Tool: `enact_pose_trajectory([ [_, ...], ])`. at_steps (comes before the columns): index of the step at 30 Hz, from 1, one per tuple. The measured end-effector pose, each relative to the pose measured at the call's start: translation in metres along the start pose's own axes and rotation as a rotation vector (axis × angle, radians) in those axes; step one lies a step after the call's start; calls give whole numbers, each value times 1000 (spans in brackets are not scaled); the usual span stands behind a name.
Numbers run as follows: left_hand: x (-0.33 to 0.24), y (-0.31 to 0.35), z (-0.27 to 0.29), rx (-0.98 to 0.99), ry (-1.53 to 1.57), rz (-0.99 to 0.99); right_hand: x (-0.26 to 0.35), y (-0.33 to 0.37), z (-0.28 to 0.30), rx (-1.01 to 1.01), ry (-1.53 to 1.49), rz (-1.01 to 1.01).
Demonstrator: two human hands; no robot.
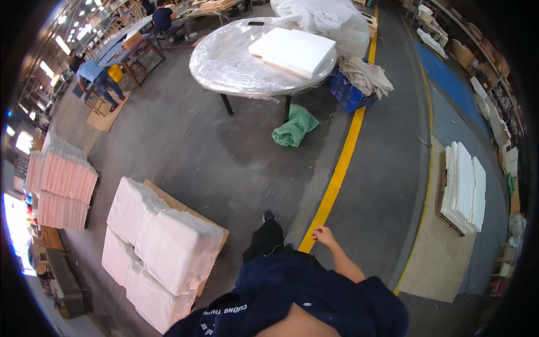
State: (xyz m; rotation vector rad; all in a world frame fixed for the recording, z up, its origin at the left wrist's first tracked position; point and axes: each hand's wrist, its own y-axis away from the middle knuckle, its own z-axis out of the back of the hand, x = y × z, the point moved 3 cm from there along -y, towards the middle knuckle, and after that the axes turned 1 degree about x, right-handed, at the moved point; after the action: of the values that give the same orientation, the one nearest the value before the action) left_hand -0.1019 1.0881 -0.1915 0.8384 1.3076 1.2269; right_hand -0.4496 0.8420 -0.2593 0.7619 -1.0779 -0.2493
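Note:
My right hand (322, 236) hangs in front of my body, over the yellow floor line (341, 173). Its fingers are loosely curled together and nothing shows in them. My left hand is out of view. One dark-trousered leg and shoe (268, 217) reach forward on the grey floor. Ahead stands an oval table (224, 62) covered in clear plastic film, with white foam sheets (297, 49) and a dark phone-like object (255, 23) on top. To my left, bundles of white-pink foam sheets (174, 247) sit on a brown board.
A green bag (295, 128) lies by the table leg; a blue crate (349, 92) with beige cloth stands right of it. More foam stacks stand at the far left (64, 180) and right (465, 185). Two people (96, 76) (165, 21) are at far-left work tables. Shelving lines the right.

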Motion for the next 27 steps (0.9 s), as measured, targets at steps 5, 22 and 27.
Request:
enact_pose_trajectory([
  [5, -134, -26, -10, 13, -187, 65, 15, -39, 56, -96, -252, -36],
  [22, -864, -104, -271, -475, -588, -1404, 90, -172, 289, -335, -447, -420],
  [27, -1058, -109, -320, -789, -751, -1299, 142, -259, 356, -370, -512, -375],
])
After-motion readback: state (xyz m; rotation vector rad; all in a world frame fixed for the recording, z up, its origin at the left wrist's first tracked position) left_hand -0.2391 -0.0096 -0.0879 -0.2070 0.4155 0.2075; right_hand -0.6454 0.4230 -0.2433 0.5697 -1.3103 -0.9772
